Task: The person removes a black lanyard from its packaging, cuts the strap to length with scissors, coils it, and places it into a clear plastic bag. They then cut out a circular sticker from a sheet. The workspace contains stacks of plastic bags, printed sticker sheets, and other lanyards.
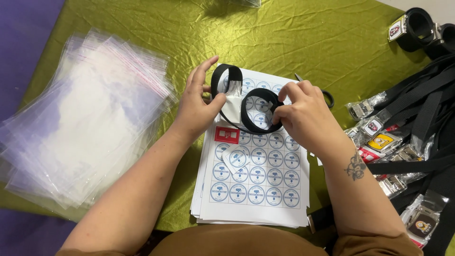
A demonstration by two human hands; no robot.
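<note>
Desk [142, 28] draped in olive-green satin cloth; purple surface shows at its left edge. Landmark: stack of sticker sheets [256, 189], round blue-white stickers in rows, at centre. Left of it, a fanned pile of clear plastic bags [85, 123], count unclear. Right of it, a heap of black belts [422, 114] with wrapped buckles, too many to count. On the stack's upper end, one black belt [251, 102] coiled in two loops. Left hand [199, 106] pinches its wrapped buckle; right hand [303, 116] pinches the right loop. Scissors [327, 97] just behind the right hand.
</note>
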